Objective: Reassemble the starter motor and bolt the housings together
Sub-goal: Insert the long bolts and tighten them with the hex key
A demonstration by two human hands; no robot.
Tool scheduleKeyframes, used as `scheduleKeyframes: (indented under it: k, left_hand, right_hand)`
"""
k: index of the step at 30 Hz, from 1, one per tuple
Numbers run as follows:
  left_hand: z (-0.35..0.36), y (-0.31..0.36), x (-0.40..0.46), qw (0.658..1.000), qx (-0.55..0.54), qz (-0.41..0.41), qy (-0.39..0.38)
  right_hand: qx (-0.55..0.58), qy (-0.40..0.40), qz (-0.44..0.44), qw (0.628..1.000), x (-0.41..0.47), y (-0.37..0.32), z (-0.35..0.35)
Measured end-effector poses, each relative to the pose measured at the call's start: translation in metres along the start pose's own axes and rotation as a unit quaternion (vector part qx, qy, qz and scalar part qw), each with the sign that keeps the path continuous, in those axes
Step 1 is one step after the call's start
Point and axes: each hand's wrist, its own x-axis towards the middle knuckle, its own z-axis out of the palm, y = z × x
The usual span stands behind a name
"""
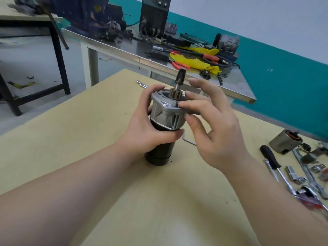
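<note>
Roughly halfway, I'd say: the starter motor [160,132] stands upright on the tan table [88,139], silver front housing [166,112] already sitting on the black body, pinion shaft [178,82] poking out top. My left hand [147,132] wraps the seam, my right hand [213,125] pinches a small dark piece at the flange. Bolting's left; sockets and ratchet [305,190] lie well off right, untouched.

Open tabletop [99,132] left of motor [159,139]; right side crowded by hex key [188,140], screwdriver [270,158], sockets [294,174]
</note>
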Motion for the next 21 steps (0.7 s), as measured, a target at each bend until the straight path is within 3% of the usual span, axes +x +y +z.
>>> scheduleKeyframes:
  k: [4,13,17,21]
  left_hand:
    - [0.0,0.0,0.0,1.0,0.012,0.007,0.023]
    - [-0.002,-0.002,0.001,0.996,0.051,0.066,-0.013]
    - [-0.002,0.0,0.002,0.993,0.065,0.095,-0.035]
    - [-0.003,0.001,0.003,0.989,0.08,0.115,-0.055]
  right_hand:
    - [0.025,-0.014,0.02,0.999,-0.002,0.001,0.011]
    - [0.098,-0.045,0.126,0.986,0.016,-0.003,0.001]
    - [0.08,-0.059,0.123,0.987,0.013,-0.009,0.002]
    - [0.059,-0.124,0.089,0.986,0.01,-0.009,-0.01]
